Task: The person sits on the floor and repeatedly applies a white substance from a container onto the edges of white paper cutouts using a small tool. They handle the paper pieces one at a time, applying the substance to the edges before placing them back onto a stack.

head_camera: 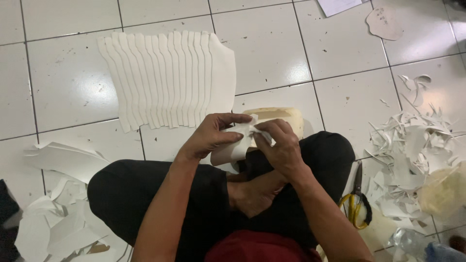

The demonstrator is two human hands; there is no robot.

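A person sits cross-legged on the tiled floor [272, 53], both hands meeting over the lap so the work stays close under the eyes. The left hand [209, 136] closes its fingers [232, 119] over the top of a white piece [238, 145], pinning it against a cream, shoe-shaped form [284, 118] that rests just beyond the knees. The right hand [277, 145] pinches the same piece from 3 o'clock, fingers [264, 131] bent tight on its edge, seemingly to pull it smooth over the form. The piece lies between the two hands, its lower end hanging out at 6 o'clock of the left fingers.

At 11 o'clock a fan [167, 77] of cut white pieces lies overlapped in a row, likely for picking one by one. Yellow-handled scissors [357, 199] lie at 4 o'clock beside a scrap heap [412, 160]. More offcuts [58, 213] sit at 8 o'clock.
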